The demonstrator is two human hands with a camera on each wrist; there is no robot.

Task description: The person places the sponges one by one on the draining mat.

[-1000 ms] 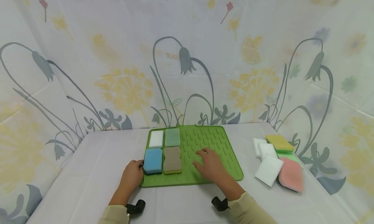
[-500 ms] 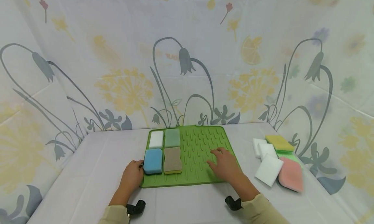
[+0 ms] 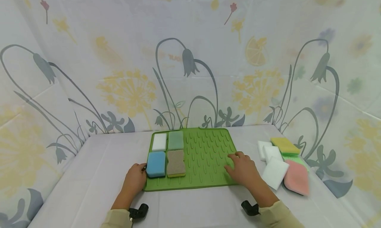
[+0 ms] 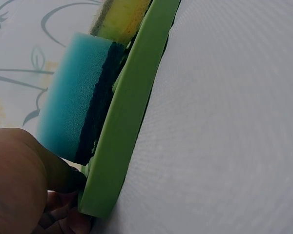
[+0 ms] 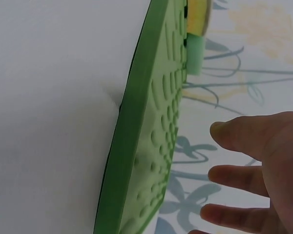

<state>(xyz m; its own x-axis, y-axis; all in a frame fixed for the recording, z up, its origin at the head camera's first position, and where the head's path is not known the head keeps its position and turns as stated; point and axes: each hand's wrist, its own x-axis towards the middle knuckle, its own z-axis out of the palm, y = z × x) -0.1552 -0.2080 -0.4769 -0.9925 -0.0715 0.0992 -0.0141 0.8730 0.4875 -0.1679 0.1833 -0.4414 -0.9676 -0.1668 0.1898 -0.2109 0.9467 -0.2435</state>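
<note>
Mat of green, ridged, rubbery-looking material (image 3: 205, 157) is lying on the white cloth-covered table (image 3: 184, 208). Four pieces are occupying its left half: the white rectangular foam pad (image 3: 159, 142) and the pale green rectangular sponge (image 3: 176, 140) at the back, the blue rectangular sponge with a dark base (image 3: 156, 164) and the yellow foam sponge with a grey-brown top (image 3: 176, 163) in front.

The left hand (image 3: 136, 179) is pinching the mat's left rim near the front corner, thumb lying just beside the blue sponge. The right hand (image 3: 242, 170) is hovering at the right edge, fingers spread well apart, gripping nothing.

Risk, in judgement: any lift or tug at the left rim is threatening to tilt the mat and shift the blue sponge, which is sitting closest to that grip. To the right, overlapping white foam pads (image 3: 275, 173) are leaning by the pink rounded sponge (image 3: 297, 176) and the bright yellow sponge (image 3: 285, 146); a careless touch there is risking a slide.

Clearances: narrow gaps are separating the four pieces, and little margin is remaining at the left rim. Bare ridges are offering room across the right half; a strip of cloth is dividing mat from pile.
</note>
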